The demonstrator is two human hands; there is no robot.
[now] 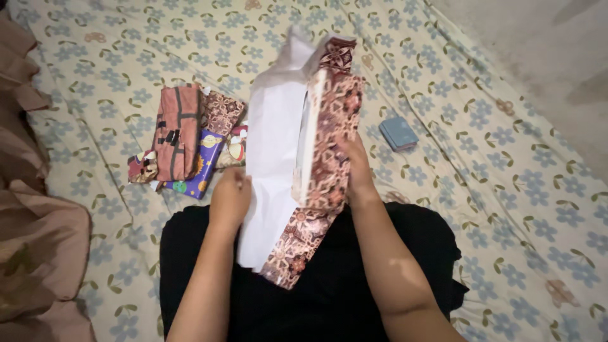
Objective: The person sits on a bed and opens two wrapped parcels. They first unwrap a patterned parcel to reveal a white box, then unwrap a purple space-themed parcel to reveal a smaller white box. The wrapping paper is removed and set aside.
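Two hands, left hand (230, 197) on white paper (273, 158), right hand (354, 166) gripping patterned box (329, 139)

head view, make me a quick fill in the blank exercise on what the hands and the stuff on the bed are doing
1. The right hand holds up a box partly wrapped in ____-patterned paper.
2. The left hand touches the ____ inner side of the wrapping sheet.
3. The small blue pack lies on the ____-printed bedsheet.
4. The pile of wrapped gifts lies on the ____ hand's side.

Missing words: batik; white; flower; left
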